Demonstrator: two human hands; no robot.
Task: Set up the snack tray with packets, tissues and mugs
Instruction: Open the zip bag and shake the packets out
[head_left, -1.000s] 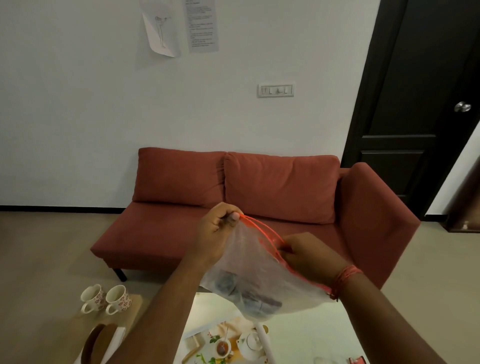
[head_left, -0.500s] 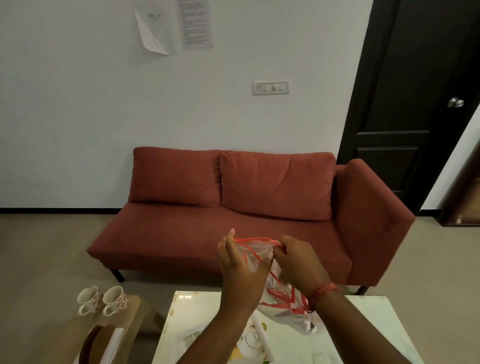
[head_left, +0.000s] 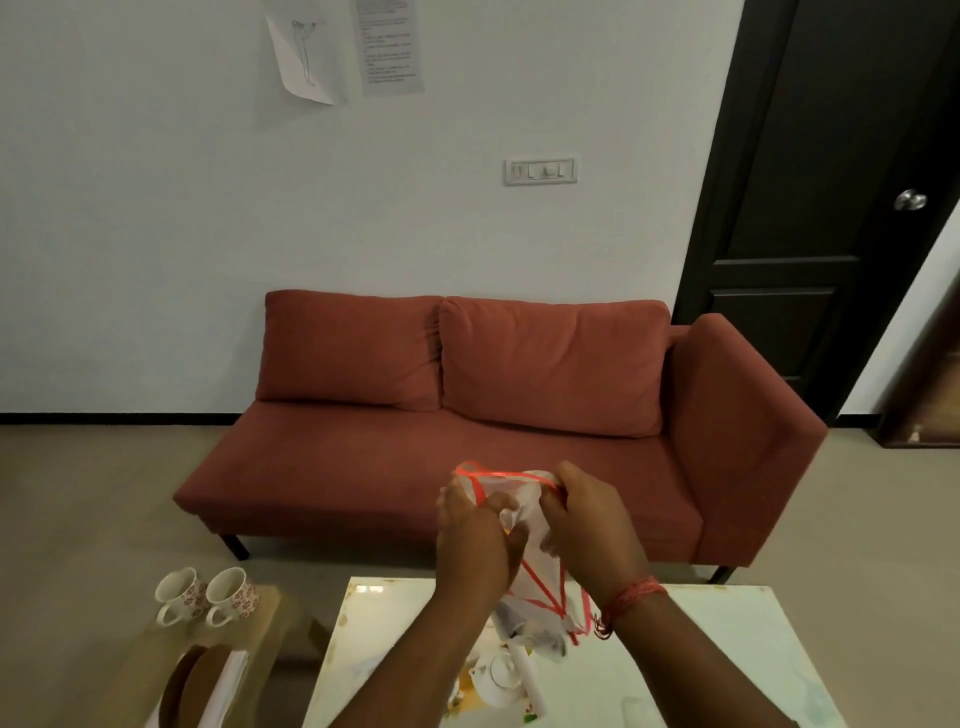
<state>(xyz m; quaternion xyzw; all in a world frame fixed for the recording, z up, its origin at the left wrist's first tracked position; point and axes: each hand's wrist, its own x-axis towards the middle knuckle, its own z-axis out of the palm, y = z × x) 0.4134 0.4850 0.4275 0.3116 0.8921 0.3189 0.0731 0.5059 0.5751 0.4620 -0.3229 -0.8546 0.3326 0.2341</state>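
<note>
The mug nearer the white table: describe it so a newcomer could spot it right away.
Start at the red sofa and drop to the low wooden side table at its front left. Two white floral mugs stand there side by side. The one you want is the right-hand mug, nearer the white table; its twin stands farther left.

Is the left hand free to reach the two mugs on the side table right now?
Probably not yet: the left hand grips the plastic bag with the right hand. The mugs themselves stand unobstructed.
</note>
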